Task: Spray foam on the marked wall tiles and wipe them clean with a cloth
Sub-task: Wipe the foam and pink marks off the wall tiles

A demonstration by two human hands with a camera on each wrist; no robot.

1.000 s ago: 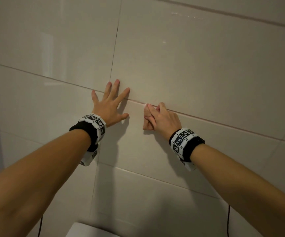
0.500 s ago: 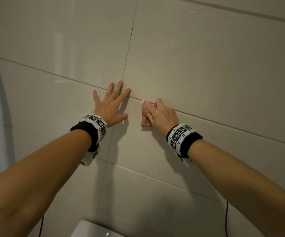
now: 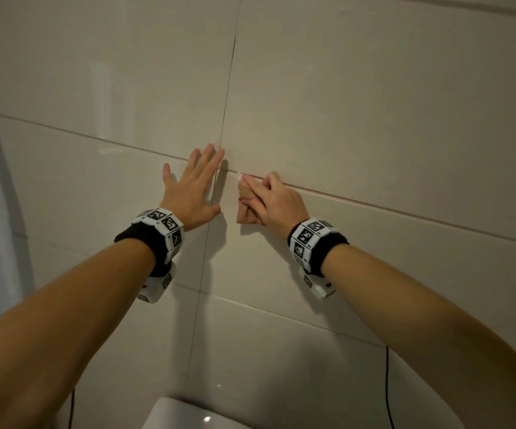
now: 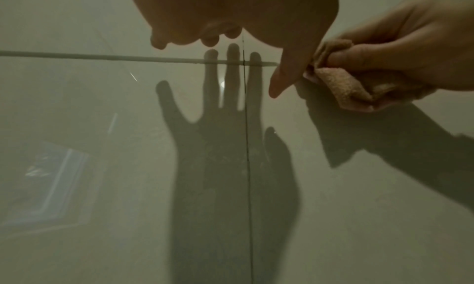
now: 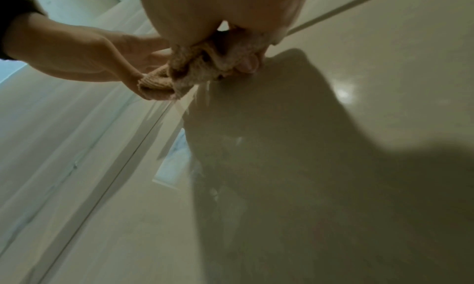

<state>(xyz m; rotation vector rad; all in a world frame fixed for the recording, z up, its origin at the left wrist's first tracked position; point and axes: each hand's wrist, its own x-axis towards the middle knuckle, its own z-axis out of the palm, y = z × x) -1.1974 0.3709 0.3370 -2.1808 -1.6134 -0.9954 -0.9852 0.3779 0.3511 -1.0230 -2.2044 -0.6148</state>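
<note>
At nine o'clock in the head view a pale strip, blurred and not identifiable, is seen along the frame edge. The left hand (image 3: pixel 192 189) is laid flat against the wall tiles (image 3: pixel 374 103) with its fingers straight and spread, nothing being held; its fingertips reach the crossing of the horizontal grout line (image 3: pixel 405 213) and the vertical grout line (image 3: pixel 228 88), just left of centre. In the left wrist view the hand's shadow (image 4: pixel 225 146) is cast on the glossy tile below the palm. Just beside it, toward three o'clock, the right hand (image 3: pixel 276 202) is curled round a bunched beige cloth (image 3: pixel 245 209), which is pressed against the tile directly under the horizontal grout line; the two hands are near each other but apart. In the right wrist view the cloth (image 5: pixel 205 69) is gripped between fingers and palm, and thin wet streaks (image 5: pixel 195 97) are seen on the tile just below it. Marker-patterned wrist bands are worn on both forearms. At six o'clock in the head view the rim of a white ceramic fixture (image 3: pixel 182 413) is partly shown; whether anything lies in it cannot be told.
</note>
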